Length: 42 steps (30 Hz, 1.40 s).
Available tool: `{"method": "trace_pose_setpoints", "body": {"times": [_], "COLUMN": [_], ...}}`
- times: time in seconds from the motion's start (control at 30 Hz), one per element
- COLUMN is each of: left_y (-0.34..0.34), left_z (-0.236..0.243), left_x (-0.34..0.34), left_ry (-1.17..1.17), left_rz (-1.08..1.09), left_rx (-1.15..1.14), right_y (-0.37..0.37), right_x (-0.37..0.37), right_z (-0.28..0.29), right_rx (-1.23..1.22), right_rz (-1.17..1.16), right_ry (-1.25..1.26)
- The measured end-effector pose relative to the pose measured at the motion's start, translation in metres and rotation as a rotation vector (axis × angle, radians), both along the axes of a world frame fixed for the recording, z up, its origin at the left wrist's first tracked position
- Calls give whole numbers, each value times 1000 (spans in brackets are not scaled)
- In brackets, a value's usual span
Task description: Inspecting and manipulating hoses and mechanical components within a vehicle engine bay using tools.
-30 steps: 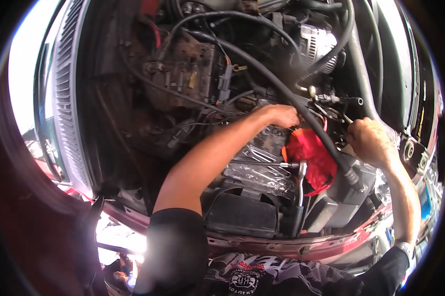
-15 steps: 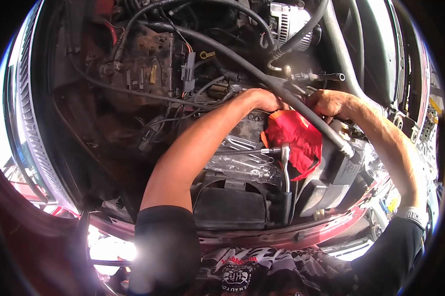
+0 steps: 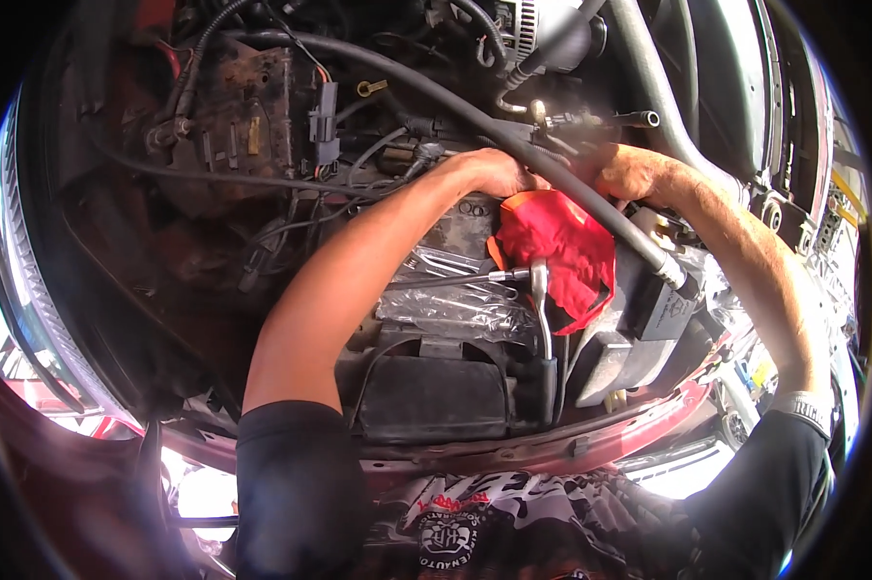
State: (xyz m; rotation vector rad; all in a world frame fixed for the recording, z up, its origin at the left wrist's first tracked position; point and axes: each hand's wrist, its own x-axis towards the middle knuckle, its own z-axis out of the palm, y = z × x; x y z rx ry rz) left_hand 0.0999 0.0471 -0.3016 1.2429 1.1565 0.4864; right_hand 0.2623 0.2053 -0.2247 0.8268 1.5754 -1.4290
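My left hand (image 3: 508, 174) reaches into the engine bay just above a red cloth (image 3: 557, 253), its fingers hidden beneath a thick black hose (image 3: 426, 95). On the hose's other side, my right hand (image 3: 631, 176) is closed, with curled fingers; what they grip is hidden. The red cloth lies below both hands, partly under the hose. A ratchet (image 3: 544, 314) rests with its head against the cloth, and a long extension bar (image 3: 445, 282) runs left from it. Beside them lies a clear plastic wrapper (image 3: 455, 314) with metal tools by it.
An alternator (image 3: 552, 34) sits at the far side. A rusty battery tray (image 3: 238, 116) with cables and a grey connector (image 3: 324, 126) is at left. Nearer me are a black box (image 3: 434, 398) and the red front edge (image 3: 590, 445) of the car. A metal pipe (image 3: 668, 116) runs at right.
The view has shifted, so the engine bay sits slightly further left and higher. Both hands stay by the hose above the red cloth; the ratchet still lies there.
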Motion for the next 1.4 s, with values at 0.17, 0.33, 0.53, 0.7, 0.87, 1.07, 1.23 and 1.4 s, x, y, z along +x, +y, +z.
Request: {"method": "trace_pose_setpoints", "body": {"times": [0.17, 0.33, 0.53, 0.7, 0.87, 1.07, 1.23, 1.4], "left_y": [-8, -26, -43, -55, -68, -88, -120, -167], "left_z": [21, 86, 196, 292, 319, 318, 315, 287], "left_x": [-7, -53, -75, -85, -91, -114, -120, -89], "left_ry": [114, 469, 491, 705, 701, 960, 802, 500], "left_rz": [10, 103, 186, 358, 382, 270, 949, 1318], "left_rx": [11, 87, 36, -185, 38, 228, 158, -412], "right_y": [3, -5, -41, -72, -105, -121, -136, -170], "right_x": [-5, -1, -27, -67, -86, -82, -66, -27], "right_z": [28, 97, 120, 123, 140, 145, 135, 122], "right_rx": [509, 577, 1014, 418, 40, -2, -269, -380], "right_rz": [512, 368, 200, 265, 89, -172, -324, -277], "right_ry": [501, 548, 1105, 1010, 1035, 1119, 933, 934]}}
